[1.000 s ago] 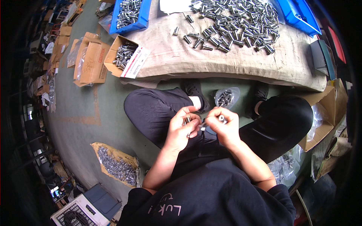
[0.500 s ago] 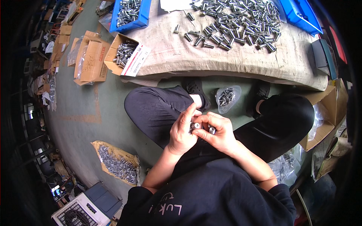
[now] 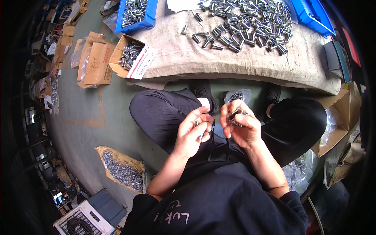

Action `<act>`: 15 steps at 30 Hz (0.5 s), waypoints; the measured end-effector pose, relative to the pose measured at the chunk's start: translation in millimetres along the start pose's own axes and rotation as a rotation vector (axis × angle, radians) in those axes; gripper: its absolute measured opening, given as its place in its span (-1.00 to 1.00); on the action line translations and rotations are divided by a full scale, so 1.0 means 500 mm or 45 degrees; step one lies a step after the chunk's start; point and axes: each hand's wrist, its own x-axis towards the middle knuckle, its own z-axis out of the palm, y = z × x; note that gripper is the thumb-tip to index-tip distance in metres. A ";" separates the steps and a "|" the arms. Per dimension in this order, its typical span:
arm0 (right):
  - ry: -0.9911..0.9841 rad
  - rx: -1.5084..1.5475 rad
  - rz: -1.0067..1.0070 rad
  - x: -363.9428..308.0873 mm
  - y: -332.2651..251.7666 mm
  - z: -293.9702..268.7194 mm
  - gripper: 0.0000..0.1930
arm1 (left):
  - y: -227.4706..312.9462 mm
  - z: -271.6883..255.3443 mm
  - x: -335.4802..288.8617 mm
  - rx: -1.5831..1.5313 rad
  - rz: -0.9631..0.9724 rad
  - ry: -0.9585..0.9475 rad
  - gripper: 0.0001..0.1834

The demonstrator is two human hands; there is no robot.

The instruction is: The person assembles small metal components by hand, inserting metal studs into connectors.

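Above my lap, my left hand point(image 3: 188, 138) is closed around a shiny metal bolt point(image 3: 199, 138), its fingers curled over part of it. To its right, my right hand point(image 3: 250, 132) is raised with the fingers curled around a small bunch of metal bolts point(image 3: 236, 115); the fingers hide how many there are. A gap separates the two hands. Just beyond my right hand, on the floor, a clear plastic bag point(image 3: 245, 94) holds more metal pieces and is partly covered by that hand. Many loose headed bolts point(image 3: 250, 27) lie heaped on the cloth-covered table in front.
The table's cloth point(image 3: 176, 51) has its near edge beyond my feet. Blue bins point(image 3: 152, 22) stand at both far corners. An open carton of bolts point(image 3: 116, 58) sits left, beside another carton point(image 3: 102, 64). A sack of small parts point(image 3: 105, 150) lies left; a cardboard box point(image 3: 342, 131) stands right.
My hands were together, fingertips meeting at a metal piece; now they are apart. The right hand has moved right and turned, its fingers curled round the bolts, partly covering the bag.
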 end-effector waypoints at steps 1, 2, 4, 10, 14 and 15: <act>-0.011 -0.076 0.105 -0.003 -0.002 -0.011 -0.84 | -0.002 0.000 0.005 -0.010 -0.028 -0.010 -0.52; -0.022 -0.153 0.210 -0.005 -0.002 -0.019 -0.87 | -0.002 0.004 0.006 -0.010 -0.028 -0.012 -0.52; 0.084 -0.409 0.331 -0.010 0.006 -0.022 -0.87 | 0.008 0.022 0.005 -0.052 -0.002 -0.003 -0.52; -0.117 -0.873 0.268 -0.011 0.029 -0.002 -0.72 | 0.006 0.028 0.005 0.337 0.168 -0.065 -0.36; -0.169 -0.707 0.565 -0.013 -0.003 -0.015 -0.69 | 0.025 0.033 0.000 0.508 0.238 -0.156 -0.19; -0.213 -0.686 0.571 -0.011 -0.006 -0.017 -0.68 | 0.022 0.034 0.000 0.548 0.270 -0.176 -0.16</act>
